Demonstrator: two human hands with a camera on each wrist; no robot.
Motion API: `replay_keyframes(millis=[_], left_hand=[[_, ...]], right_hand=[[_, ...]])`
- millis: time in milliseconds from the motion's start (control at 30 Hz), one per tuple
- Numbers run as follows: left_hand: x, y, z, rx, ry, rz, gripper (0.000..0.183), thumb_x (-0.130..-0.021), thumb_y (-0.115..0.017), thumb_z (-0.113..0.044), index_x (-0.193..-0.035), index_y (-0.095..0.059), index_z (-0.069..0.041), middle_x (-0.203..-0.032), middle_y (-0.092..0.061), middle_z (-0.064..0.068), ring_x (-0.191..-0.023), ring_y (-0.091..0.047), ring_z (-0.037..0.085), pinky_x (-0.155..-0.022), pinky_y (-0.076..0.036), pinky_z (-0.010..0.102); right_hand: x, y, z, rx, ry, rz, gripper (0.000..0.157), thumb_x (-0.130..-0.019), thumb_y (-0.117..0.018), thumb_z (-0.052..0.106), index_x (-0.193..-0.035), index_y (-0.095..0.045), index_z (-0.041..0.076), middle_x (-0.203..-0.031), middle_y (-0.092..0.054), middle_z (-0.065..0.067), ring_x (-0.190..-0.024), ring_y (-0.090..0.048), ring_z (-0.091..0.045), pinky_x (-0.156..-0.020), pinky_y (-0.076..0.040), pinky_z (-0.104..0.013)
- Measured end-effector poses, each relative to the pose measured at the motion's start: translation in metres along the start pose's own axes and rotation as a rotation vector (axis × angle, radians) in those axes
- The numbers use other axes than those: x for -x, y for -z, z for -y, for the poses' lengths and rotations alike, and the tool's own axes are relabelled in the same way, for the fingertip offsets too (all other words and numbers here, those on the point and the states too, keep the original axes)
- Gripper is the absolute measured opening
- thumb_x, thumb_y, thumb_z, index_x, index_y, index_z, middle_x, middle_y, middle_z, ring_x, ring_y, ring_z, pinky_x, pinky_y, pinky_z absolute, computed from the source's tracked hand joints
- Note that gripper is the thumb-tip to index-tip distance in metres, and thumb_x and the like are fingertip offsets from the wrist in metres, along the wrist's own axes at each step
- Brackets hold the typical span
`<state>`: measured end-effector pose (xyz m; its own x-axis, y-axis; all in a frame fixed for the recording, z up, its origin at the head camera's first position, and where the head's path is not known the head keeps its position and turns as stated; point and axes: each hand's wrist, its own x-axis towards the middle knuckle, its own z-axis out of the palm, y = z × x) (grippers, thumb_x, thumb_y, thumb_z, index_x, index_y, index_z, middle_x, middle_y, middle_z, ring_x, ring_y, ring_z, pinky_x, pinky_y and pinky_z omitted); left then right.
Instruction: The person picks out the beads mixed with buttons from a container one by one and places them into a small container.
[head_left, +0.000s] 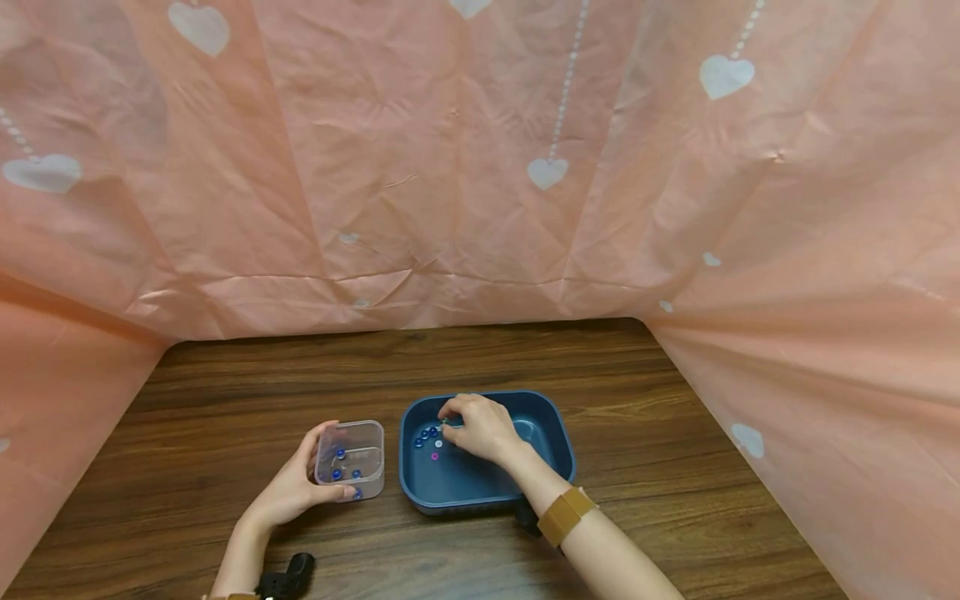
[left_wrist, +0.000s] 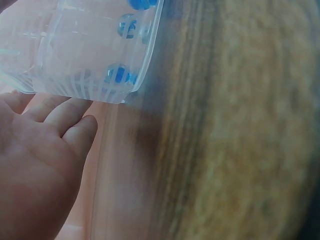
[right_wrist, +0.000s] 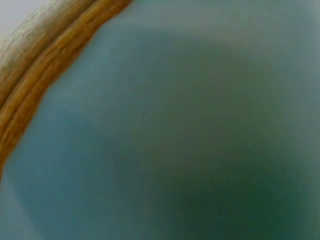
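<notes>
My left hand (head_left: pixel 296 483) grips a clear plastic box (head_left: pixel 371 492) from its left side, thumb along the near wall and fingers behind. Several blue marbles (head_left: pixel 337 473) lie inside; in the left wrist view, marbles (left_wrist: pixel 118 73) show through the box's ribbed wall (left_wrist: pixel 75 50). My right hand (head_left: pixel 480 427) reaches into a blue tub (head_left: pixel 487 502), thumb and fingertips bent down at its far left. A tiny shiny spot sits between those fingertips; whether they pinch it is unclear. Close by lie blue marbles (head_left: pixel 425 434), a whitish bead (head_left: pixel 438 444) and a pink ring-shaped bead (head_left: pixel 435 457).
Box and tub stand side by side on a dark wood-grain table (head_left: pixel 420 358), a narrow gap between them. Pink cloth (head_left: pixel 450 208) with white hearts hangs behind and along both sides. The right wrist view is a blur of blue-green, with a brown strap (right_wrist: pixel 55 60) at its corner.
</notes>
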<state>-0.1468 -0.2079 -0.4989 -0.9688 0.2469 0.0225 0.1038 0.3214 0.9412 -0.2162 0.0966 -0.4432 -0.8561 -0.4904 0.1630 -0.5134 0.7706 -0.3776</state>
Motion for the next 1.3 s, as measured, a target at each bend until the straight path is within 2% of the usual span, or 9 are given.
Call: replay_keyframes(millis=[767,933,1300], left_hand=[[0.000,0.000,-0.001,-0.035,0.018,-0.011,0.098,-0.074,-0.085,-0.014,-0.149,-0.023,-0.008,-0.148,-0.038,0.022,-0.124,-0.047,0.043,-0.092,-0.041,0.052],[-0.001,0.000,-0.001,-0.032,0.018,-0.011,0.097,-0.074,-0.085,-0.014,-0.149,-0.023,-0.008,-0.148,-0.038,0.021,-0.124,-0.047,0.043,-0.093,-0.040,0.054],[-0.001,0.000,-0.001,-0.036,0.016,-0.014,0.097,-0.074,-0.085,-0.014,-0.149,-0.023,-0.007,-0.148,-0.038,0.022,-0.126,-0.045,0.045,-0.094,-0.039,0.057]], right_hand=[[0.002,0.007,0.005,-0.041,0.056,-0.084,0.016,-0.088,-0.071,0.025,-0.103,-0.073,0.020,-0.099,-0.069,0.007,-0.086,-0.062,-0.011,-0.068,-0.048,-0.027],[0.002,0.011,0.009,-0.054,0.080,-0.099,0.017,-0.088,-0.071,0.025,-0.104,-0.073,0.020,-0.099,-0.069,0.006,-0.087,-0.062,-0.012,-0.069,-0.048,-0.027],[0.001,0.017,0.020,-0.059,0.123,-0.142,0.016,-0.087,-0.072,0.025,-0.103,-0.074,0.020,-0.097,-0.069,0.007,-0.079,-0.058,-0.008,-0.061,-0.044,-0.022]])
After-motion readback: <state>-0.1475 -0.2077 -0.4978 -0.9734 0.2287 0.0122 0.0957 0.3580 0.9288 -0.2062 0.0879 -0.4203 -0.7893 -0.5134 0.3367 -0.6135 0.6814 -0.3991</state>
